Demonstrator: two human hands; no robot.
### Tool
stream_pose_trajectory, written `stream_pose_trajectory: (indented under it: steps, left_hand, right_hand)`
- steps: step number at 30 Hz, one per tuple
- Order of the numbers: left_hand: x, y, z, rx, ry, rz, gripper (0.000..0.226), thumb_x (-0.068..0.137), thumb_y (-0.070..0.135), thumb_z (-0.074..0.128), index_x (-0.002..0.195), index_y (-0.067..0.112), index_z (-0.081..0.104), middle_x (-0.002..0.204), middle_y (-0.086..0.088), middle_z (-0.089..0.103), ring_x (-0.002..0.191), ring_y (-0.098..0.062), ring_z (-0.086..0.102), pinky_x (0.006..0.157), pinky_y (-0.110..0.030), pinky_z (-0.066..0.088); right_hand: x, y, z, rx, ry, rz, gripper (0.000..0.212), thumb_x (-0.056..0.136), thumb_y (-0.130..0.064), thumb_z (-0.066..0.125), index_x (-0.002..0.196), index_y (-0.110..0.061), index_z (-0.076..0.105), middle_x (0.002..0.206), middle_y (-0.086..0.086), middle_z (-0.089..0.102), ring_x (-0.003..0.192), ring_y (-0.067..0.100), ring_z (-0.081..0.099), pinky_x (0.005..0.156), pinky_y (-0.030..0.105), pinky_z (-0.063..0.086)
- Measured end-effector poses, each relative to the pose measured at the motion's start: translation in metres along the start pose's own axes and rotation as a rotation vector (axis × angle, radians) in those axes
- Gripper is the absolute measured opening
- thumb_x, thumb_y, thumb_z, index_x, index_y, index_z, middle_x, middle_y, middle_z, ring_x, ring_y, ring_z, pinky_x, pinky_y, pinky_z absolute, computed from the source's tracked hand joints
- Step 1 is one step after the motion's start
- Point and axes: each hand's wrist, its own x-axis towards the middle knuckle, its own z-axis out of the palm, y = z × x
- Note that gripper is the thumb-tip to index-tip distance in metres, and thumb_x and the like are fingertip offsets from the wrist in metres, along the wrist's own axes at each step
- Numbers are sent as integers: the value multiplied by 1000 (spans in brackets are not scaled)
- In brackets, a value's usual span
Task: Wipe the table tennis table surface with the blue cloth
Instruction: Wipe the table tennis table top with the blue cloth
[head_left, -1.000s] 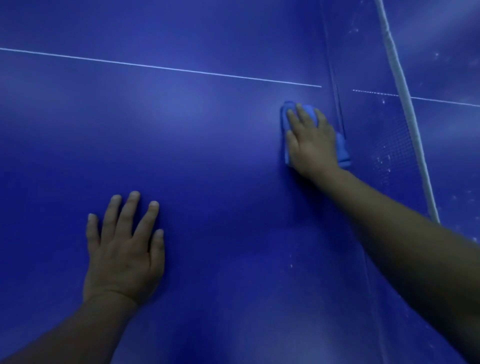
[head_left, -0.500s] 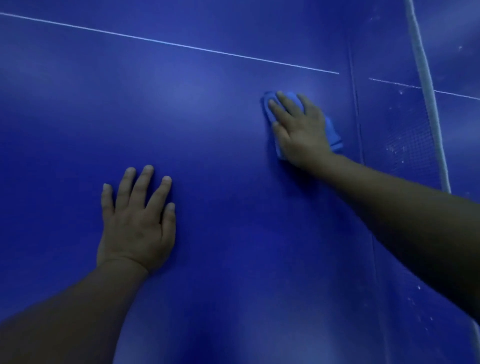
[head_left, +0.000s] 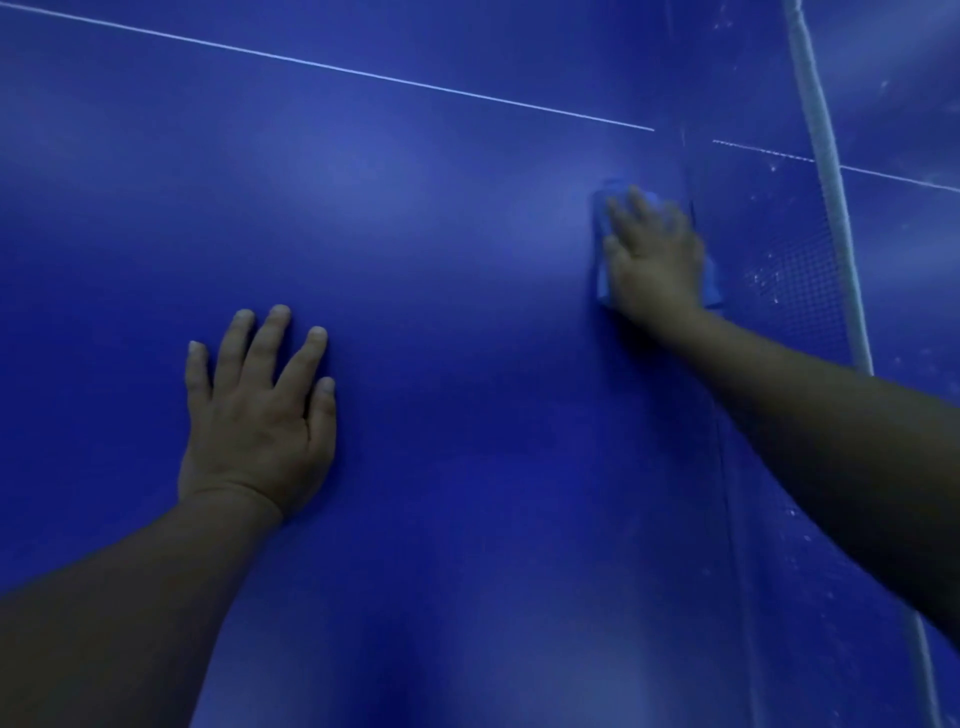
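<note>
The right hand (head_left: 652, 254) presses the cloth (head_left: 602, 208) flat beside the net (head_left: 800, 270), grip released like the left hand (head_left: 257, 410) bracing on the bench (head_left: 467, 364).

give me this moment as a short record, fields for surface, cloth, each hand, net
surface: blue table tennis table, thin white line across the far part
cloth: blue cloth flat on the table, close beside the net
right hand: right hand pressing flat on the cloth, motion-blurred
left hand: left hand palm down on bare table, fingers spread, holding nothing
net: net with white top band at right; white specks on the table by it
</note>
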Motion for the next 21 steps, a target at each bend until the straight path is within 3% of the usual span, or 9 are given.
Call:
stream_pose_trajectory:
  steps: [2,6,8,10,12,14,16,19,21]
  left_hand:
    - [1,0,0,-8,-2,5,59,96,43,31,144,14,51,157,-15,36,148,-36,22,118,-60,7]
    - [0,0,-1,-7,-2,-6,59,96,42,31,144,14,50,157,-15,36,148,-36,22,118,-59,6]
    - [-1,0,-1,-4,-4,-3,60,96,43,30,144,14,50,157,-14,35,148,-35,21,118,-58,5]
    - [1,0,-1,-7,-11,-5,60,96,44,30,145,15,50,158,-14,35,149,-34,20,119,-58,5]
    - [1,0,-1,-12,-22,-12,61,95,45,30,145,16,49,158,-13,34,149,-33,19,119,-57,4]
    - [1,-1,0,-9,-18,-13,61,95,46,30,145,16,49,158,-13,34,149,-33,19,119,-57,4]
    - [0,-1,0,1,-13,1,60,95,45,31,145,17,49,158,-13,34,149,-33,19,119,-58,5]
    - [0,1,-2,18,-34,-6,61,95,47,30,146,18,46,159,-11,32,150,-31,16,120,-58,4]
    - [0,1,-4,16,-41,-6,66,93,50,28,148,18,45,160,-11,30,151,-31,14,120,-57,3]
  right_hand:
    - [-38,-2,-6,50,-7,322,54,100,-42,29,150,-27,40,161,-1,31,144,37,27,116,49,21]
    - [-215,-44,-15,70,-25,73,50,101,-39,35,148,-24,43,157,3,36,138,43,31,108,57,32]
    - [-249,-47,-18,80,-70,-28,47,104,-42,29,148,-26,41,157,2,37,138,43,32,106,59,34]
    - [-210,-31,-16,77,-62,-52,49,104,-43,30,146,-25,46,154,4,42,136,45,36,106,59,36]
    - [-143,-13,-9,33,40,83,53,100,-45,31,146,-24,48,155,5,41,136,44,37,108,56,34]
    - [-85,-1,-6,23,9,244,60,96,-48,24,150,-28,41,160,0,32,141,40,29,113,52,25]
    - [-83,-12,-2,57,-9,260,59,97,-46,24,151,-30,38,162,-2,28,143,40,26,114,52,21]
    - [-187,-46,-6,34,9,-191,53,96,-32,38,148,-25,40,156,8,39,137,48,35,109,58,31]
    - [-293,-68,-20,28,-99,-491,55,93,-32,44,148,-31,40,158,2,36,142,42,33,112,55,28]
